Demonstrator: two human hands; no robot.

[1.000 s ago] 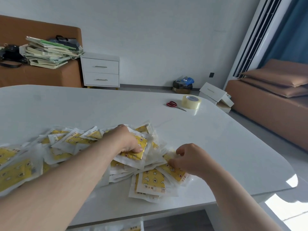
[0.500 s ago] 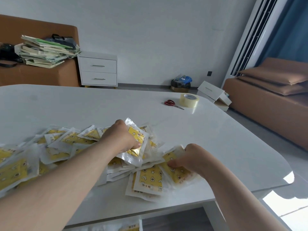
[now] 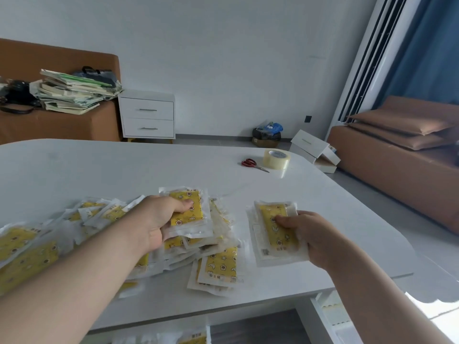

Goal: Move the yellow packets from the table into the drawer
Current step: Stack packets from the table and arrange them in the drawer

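Several yellow packets in clear wrappers lie in a loose heap (image 3: 218, 268) along the near side of the white table (image 3: 124, 170). My left hand (image 3: 159, 222) grips a small stack of packets (image 3: 191, 212), lifted above the heap. My right hand (image 3: 310, 237) holds another stack of packets (image 3: 270, 234), raised clear of the heap to its right. Below the table's front edge, the open drawer (image 3: 188, 337) shows a few packets inside; most of it is cut off by the frame.
Red-handled scissors (image 3: 253, 164) and a roll of clear tape (image 3: 276, 158) lie at the far right of the table. Beyond stand a white nightstand (image 3: 147, 117), brown sofas and a pile of books (image 3: 72, 91). White shelving (image 3: 330, 316) sits under the table's right end.
Both hands have closed on packets and lifted them off the heap. The right hand has moved right and up with its stack; the left stack has risen and turned upright.
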